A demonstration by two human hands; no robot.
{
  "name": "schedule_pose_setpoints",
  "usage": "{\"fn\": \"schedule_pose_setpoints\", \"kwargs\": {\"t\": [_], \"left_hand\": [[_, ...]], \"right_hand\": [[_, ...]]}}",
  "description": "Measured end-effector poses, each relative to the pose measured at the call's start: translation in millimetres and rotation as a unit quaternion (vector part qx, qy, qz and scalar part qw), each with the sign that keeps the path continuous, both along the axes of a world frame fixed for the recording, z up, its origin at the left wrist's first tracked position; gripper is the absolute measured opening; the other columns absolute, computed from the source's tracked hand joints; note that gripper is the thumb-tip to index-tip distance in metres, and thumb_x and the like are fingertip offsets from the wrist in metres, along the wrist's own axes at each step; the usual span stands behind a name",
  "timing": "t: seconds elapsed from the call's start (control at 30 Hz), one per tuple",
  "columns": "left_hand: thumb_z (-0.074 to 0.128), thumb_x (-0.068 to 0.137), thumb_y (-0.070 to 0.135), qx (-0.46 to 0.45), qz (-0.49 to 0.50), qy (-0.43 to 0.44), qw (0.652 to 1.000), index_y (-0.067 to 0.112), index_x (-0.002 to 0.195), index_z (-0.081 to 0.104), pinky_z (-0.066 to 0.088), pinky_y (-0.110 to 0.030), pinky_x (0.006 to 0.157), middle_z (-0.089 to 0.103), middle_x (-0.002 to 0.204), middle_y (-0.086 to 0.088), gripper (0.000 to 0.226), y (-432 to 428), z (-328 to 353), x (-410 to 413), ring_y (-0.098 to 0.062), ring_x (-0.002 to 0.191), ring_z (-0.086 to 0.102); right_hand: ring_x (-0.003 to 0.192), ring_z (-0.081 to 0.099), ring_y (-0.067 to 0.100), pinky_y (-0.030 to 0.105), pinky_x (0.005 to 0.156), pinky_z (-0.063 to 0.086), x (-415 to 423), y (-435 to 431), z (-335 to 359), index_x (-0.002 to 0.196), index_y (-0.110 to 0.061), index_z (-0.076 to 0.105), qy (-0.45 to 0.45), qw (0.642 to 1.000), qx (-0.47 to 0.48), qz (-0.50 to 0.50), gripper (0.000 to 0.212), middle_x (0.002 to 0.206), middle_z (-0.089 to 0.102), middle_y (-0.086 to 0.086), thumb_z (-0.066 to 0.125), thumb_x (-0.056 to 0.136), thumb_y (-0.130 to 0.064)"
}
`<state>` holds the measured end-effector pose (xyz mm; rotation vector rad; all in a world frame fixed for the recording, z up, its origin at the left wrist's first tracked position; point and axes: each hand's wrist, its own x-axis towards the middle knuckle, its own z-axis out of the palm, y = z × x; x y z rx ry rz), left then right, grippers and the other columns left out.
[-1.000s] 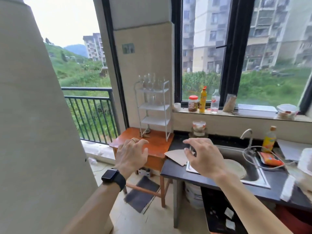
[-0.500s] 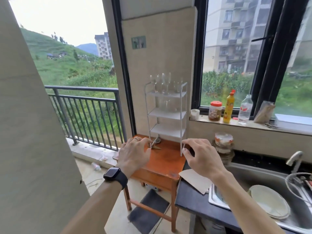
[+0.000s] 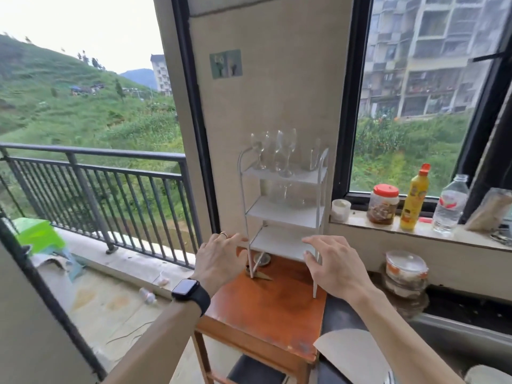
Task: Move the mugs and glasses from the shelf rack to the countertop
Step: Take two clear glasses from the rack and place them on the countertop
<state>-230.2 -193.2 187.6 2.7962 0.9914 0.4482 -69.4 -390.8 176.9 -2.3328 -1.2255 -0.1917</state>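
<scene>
Worn orange-brown wood tops the small wooden bench point(image 3: 263, 322) nearest us, with a dark bench point(image 3: 336, 320) against its right edge. Over it hover our left grip point(image 3: 219, 261) and right grip point(image 3: 332, 268), both wide with fingers spread and holding nothing. They sit just beside the thin front legs of the white three-tier shelf rack point(image 3: 285, 214). Clear stemmed glasses point(image 3: 277, 153) stand on its top tier, and blurred glassware sits on the middle one. Far right, a sill point(image 3: 360, 221) carries a jar and bottles.

A beige wall point(image 3: 271, 92) is seen at the centre, far. To its right a black-framed window point(image 3: 415, 106) is set above a sill point(image 3: 360, 221); to its left a dark balcony railing point(image 3: 97, 173) is seen over a stained floor point(image 3: 110, 300). A wooden side table point(image 3: 263, 314) is placed near, against the wall. Everything is lit by soft daylight.
</scene>
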Motion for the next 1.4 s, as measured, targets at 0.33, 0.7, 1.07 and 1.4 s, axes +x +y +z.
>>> {"fn": "schedule_pose_setpoints", "kwargs": {"t": [0.33,0.7,1.07,1.4], "left_hand": [[0.054,0.092,0.035,-0.205,-0.110,-0.053,0.971,0.038,0.140,0.047,0.046,-0.037,0.100,0.054,0.134,-0.002,0.048,133,-17,132,-0.023,0.124,0.052],[0.057,0.096,0.011,-0.437,-0.126,-0.072,0.888,0.025,0.146,0.038,0.043,-0.018,0.044,0.058,0.078,0.005,0.055,216,-54,261,-0.014,0.056,0.051],[0.048,0.098,0.003,-0.427,-0.165,-0.036,0.888,0.028,0.145,0.044,0.039,-0.021,0.054,0.056,0.091,-0.009,0.053,235,-75,320,-0.012,0.053,0.041],[0.051,0.099,0.046,-0.396,-0.147,-0.159,0.892,0.031,0.109,0.061,0.051,-0.027,0.061,0.071,0.093,0.007,0.021,228,-74,291,-0.012,0.072,0.062]], "right_hand": [[0.137,0.041,0.019,0.031,0.111,0.033,72,131,-21,0.143,-0.029,0.050,0.134,0.989,0.028,-0.062,0.044,0.145,0.053,-0.006,0.051,0.100,-0.034],[0.080,0.059,0.020,0.034,0.083,0.049,167,247,-44,0.133,-0.032,0.055,0.458,0.844,0.227,-0.165,0.044,0.085,0.063,0.006,0.059,0.093,-0.014],[0.071,0.055,0.020,0.036,0.070,0.042,212,286,-64,0.138,-0.024,0.054,0.498,0.833,0.203,-0.128,0.048,0.078,0.063,0.006,0.057,0.093,-0.007],[0.090,0.076,0.025,0.038,0.084,0.059,198,267,-64,0.113,-0.025,0.063,0.470,0.831,0.256,-0.151,0.026,0.100,0.074,0.009,0.058,0.097,-0.045]]}}
